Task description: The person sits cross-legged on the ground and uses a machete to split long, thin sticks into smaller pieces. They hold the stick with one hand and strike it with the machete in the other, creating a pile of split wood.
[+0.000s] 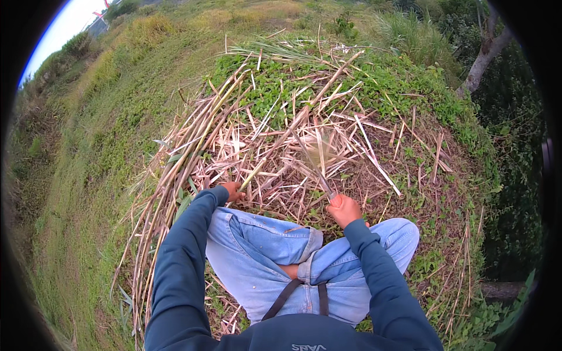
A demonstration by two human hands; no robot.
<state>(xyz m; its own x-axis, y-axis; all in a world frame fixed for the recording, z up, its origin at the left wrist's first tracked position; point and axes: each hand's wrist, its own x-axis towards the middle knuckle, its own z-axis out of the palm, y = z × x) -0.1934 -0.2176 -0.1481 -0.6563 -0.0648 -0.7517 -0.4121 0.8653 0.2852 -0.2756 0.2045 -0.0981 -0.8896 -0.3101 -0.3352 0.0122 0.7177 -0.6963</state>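
My left hand [233, 191] is closed around the near end of a long dry reed stalk [253, 174], in front of my left knee. The stalk slants away to the far right over the litter. In my right hand [346, 211], held above my right shin, is a long-bladed knife [321, 179] with an orange handle showing at the fist. Its narrow blade points forward and left, its far part smeared by motion near the stalk; whether they touch I cannot tell. Pale split husks and cut stalk pieces [234, 155] cover the ground under both.
A bundle of long stalks [167, 193] lies along my left side. Green-leaved stalks [275, 52] rest at the far edge of the pile. My crossed legs in jeans [257, 240] fill the near ground. A tree trunk [483, 61] and dark shrubs stand at right.
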